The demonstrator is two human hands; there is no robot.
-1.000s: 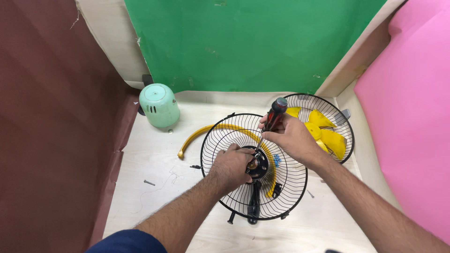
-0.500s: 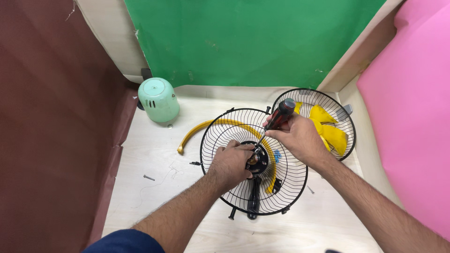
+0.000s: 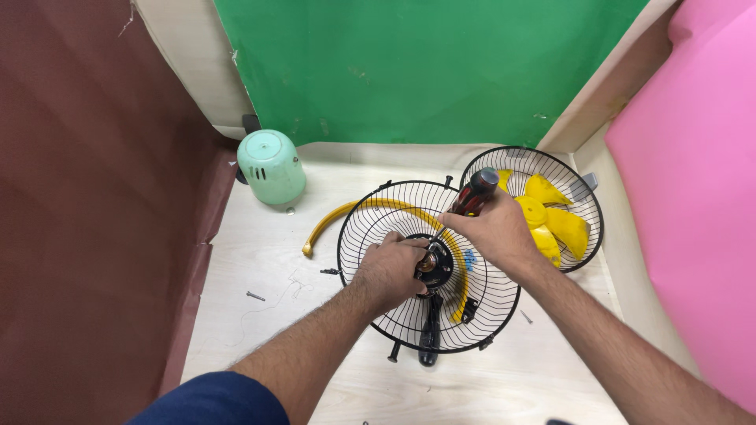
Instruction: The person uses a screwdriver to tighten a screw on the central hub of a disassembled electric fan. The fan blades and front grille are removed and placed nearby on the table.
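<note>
A black wire fan guard (image 3: 376,236) lies flat on a pale wooden surface, with the black motor hub (image 3: 435,266) at its centre. My left hand (image 3: 387,271) grips the hub from the left side. My right hand (image 3: 494,233) holds a screwdriver with a red and black handle (image 3: 476,193), its tip angled down onto the hub. A yellow curved rim strip (image 3: 340,216) passes under the guard. Behind my right hand lies a second wire guard (image 3: 587,205) with yellow fan blades (image 3: 561,223) in it.
A mint green plastic motor cover (image 3: 272,167) stands at the back left. A loose screw (image 3: 256,296) lies on the surface at the left. A green backdrop is behind, a brown panel on the left and a pink panel on the right.
The screwdriver handle has tilted a little to the right in my right hand. Both hands stay on the hub.
</note>
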